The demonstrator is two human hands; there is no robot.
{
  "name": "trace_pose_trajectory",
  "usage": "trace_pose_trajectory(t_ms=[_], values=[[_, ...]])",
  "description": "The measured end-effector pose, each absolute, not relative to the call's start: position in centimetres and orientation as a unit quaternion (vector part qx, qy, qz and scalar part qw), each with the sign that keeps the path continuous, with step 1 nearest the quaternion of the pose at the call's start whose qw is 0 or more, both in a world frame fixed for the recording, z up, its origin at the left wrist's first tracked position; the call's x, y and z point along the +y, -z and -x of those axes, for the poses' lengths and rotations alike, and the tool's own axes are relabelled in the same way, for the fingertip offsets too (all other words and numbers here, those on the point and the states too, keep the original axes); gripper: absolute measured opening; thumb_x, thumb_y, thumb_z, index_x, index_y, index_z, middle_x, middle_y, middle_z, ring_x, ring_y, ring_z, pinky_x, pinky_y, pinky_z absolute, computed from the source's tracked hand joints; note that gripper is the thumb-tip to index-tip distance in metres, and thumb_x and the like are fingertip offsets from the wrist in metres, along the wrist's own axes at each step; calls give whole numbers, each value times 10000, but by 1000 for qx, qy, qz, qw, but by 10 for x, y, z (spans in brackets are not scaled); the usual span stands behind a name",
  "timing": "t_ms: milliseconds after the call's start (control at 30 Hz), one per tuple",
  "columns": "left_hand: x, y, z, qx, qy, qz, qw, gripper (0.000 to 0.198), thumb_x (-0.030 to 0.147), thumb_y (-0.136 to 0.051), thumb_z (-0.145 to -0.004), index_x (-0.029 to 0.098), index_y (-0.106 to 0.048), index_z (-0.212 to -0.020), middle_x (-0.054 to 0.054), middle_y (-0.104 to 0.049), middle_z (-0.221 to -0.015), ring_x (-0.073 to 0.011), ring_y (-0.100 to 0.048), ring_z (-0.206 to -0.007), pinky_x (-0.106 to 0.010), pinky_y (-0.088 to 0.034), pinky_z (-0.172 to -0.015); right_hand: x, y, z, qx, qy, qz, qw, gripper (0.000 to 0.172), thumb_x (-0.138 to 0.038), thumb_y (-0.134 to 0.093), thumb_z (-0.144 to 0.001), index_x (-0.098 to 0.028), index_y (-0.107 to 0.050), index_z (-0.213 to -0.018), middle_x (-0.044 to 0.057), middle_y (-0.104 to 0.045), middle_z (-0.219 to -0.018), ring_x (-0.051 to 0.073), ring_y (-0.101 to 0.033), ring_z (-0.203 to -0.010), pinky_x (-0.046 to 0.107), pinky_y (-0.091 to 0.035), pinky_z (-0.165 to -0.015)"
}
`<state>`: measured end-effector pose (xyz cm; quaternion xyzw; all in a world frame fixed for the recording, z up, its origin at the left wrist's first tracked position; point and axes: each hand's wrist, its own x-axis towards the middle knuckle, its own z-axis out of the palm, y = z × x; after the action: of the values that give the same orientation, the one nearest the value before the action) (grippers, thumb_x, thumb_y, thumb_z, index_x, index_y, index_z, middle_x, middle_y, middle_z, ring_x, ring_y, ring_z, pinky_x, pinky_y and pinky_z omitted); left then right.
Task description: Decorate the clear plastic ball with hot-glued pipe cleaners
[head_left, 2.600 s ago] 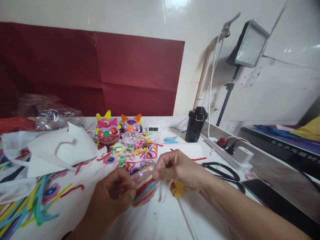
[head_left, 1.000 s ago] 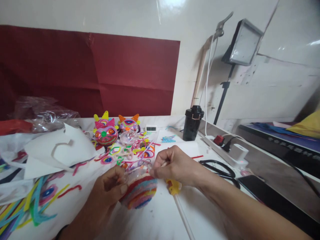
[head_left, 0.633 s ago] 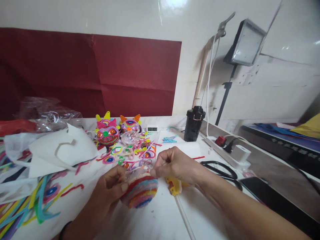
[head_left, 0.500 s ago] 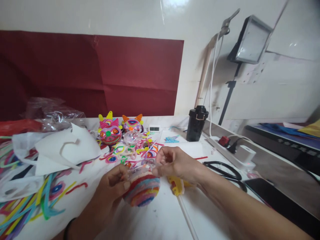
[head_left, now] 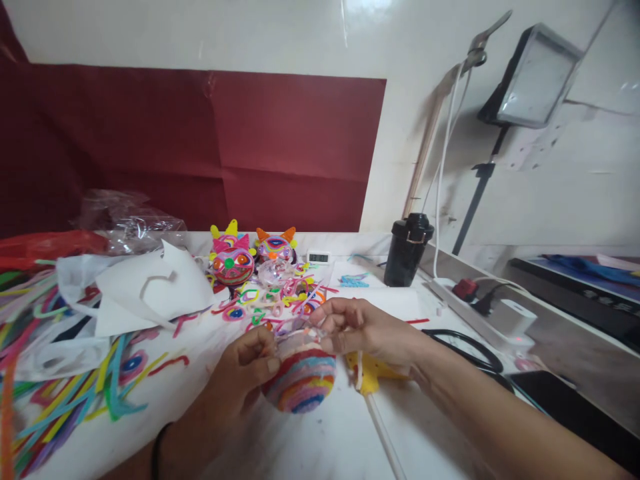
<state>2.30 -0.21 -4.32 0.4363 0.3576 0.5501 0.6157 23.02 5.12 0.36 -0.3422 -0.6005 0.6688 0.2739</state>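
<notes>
A rounded piece striped in red, blue, yellow and other colours [head_left: 303, 381] hangs between my two hands, low in the middle of the view, with a clear rim on top. My left hand [head_left: 245, 370] grips its left side between thumb and fingers. Over at its upper right edge, my right hand [head_left: 350, 327] is closed with thumb and fingers at the rim. A yellow glue gun [head_left: 373, 375] with a long white glue stick [head_left: 384, 433] lies on the white table just beneath my right hand.
Decorated round faces [head_left: 233, 263] stand at the back, with small felt pieces before them. Colourful strips [head_left: 65, 407] and cut white paper [head_left: 150, 293] lie left. A black bottle [head_left: 407, 252], power strip [head_left: 457, 300], black cable [head_left: 470, 343] and dark phone [head_left: 560, 420] are right.
The view has turned slightly left, so everything appears farther right. Both hands keep hold of the striped piece, and the fingers of my right hand have shifted a little at its rim.
</notes>
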Motion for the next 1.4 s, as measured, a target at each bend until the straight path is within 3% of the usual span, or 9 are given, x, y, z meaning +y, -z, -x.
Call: trace_pose_trajectory(t_ms=[267,667,1167,1400], values=[[-6,39,-26,353,-543,-434,626,278,286,-762,-643,187,-502,-633,49,-484,-572,-103,-414,-531,-232,-327,-509,52,-7,-232,-614,-663,320,286,429,-284,-847,-577,-155,-605,-908,-45,-591,-678,75,-537,-518,186,-400,-456],[-6,37,-27,344,-540,-433,635,244,304,-750,-657,177,-542,-645,21,-520,-613,-119,-453,-567,-244,-347,-533,54,-4,-233,-615,-663,331,270,420,-296,-829,-602,-170,-581,-917,-44,-590,-688,77,-524,-512,173,-415,-410],[-5,38,-27,363,-543,-432,622,276,279,-770,-568,177,-516,-606,47,-483,-555,-99,-401,-524,-236,-299,-500,54,-2,-233,-615,-672,315,267,397,-268,-834,-615,-166,-586,-906,-32,-594,-701,82,-555,-522,173,-393,-415],[-3,38,-26,408,-545,-455,574,262,250,-724,-548,195,-469,-574,68,-412,-526,-90,-334,-506,-243,-244,-492,55,2,-230,-617,-666,313,280,413,-277,-853,-593,-158,-600,-897,-32,-589,-702,88,-543,-586,211,-419,-530]])
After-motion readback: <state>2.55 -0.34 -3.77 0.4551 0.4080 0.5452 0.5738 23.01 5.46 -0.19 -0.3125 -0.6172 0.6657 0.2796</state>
